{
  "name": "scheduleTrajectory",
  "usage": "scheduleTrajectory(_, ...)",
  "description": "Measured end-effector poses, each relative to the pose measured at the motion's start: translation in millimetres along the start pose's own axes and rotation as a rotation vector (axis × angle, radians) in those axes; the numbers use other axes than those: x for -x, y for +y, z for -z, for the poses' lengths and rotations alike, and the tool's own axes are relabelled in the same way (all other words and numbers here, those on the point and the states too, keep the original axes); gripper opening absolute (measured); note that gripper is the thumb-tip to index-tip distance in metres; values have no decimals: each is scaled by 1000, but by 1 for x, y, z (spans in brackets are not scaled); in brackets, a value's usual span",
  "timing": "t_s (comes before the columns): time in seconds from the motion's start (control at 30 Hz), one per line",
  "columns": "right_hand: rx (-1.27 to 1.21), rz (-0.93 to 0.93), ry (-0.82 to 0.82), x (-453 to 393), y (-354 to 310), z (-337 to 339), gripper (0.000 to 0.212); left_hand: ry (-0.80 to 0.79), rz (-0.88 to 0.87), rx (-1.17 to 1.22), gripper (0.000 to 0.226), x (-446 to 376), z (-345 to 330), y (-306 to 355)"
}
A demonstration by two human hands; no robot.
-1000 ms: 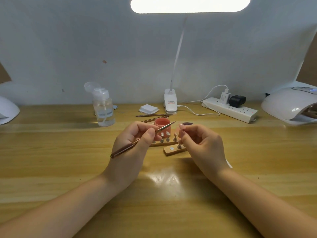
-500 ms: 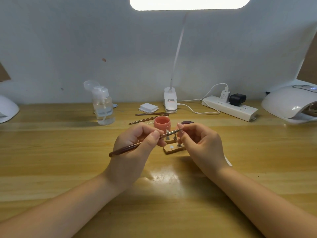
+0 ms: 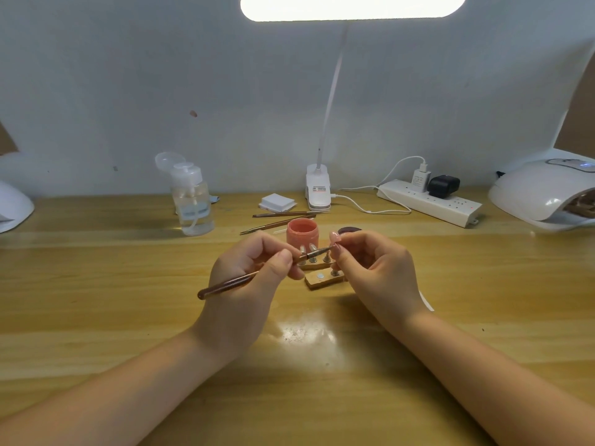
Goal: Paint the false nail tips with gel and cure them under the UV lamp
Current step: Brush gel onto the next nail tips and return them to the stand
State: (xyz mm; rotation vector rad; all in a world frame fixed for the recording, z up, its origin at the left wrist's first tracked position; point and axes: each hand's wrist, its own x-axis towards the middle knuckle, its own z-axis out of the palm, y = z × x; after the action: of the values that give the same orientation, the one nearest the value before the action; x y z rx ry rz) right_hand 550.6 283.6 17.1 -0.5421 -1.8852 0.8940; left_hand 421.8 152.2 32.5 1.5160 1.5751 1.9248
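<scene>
Your left hand [image 3: 248, 284] pinches a brown brush [image 3: 254, 275] between thumb and fingers, its tip reaching across to a pink nail tip [image 3: 335, 237]. Your right hand [image 3: 373, 272] pinches that nail tip on its stand, fingers curled around it, raised above the table [image 3: 96, 300]. Just behind and below your hands sit two small wooden holders [image 3: 322, 280] with more nail stands upright in them. Behind those stands an open pink jar [image 3: 302, 233], with a dark lid [image 3: 349, 231] beside it. Two spare brushes [image 3: 277, 220] lie further back. The white curing lamp [image 3: 544, 194] sits at the far right, well apart from your hands.
</scene>
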Motion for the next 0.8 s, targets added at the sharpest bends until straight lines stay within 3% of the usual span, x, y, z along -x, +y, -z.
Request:
scheduleTrajectory(0.43,41,4,19,0,0,-1,11,40,4,-17,15,0,-2,3)
scheduleTrajectory(0.63,29,-56,58,-2,0,0,6,-19,35,-23,13,2,-2,2)
scheduleTrajectory(0.8,-10,-127,99,-4,-2,6,4,123,55,-12,15,-1,0,-2)
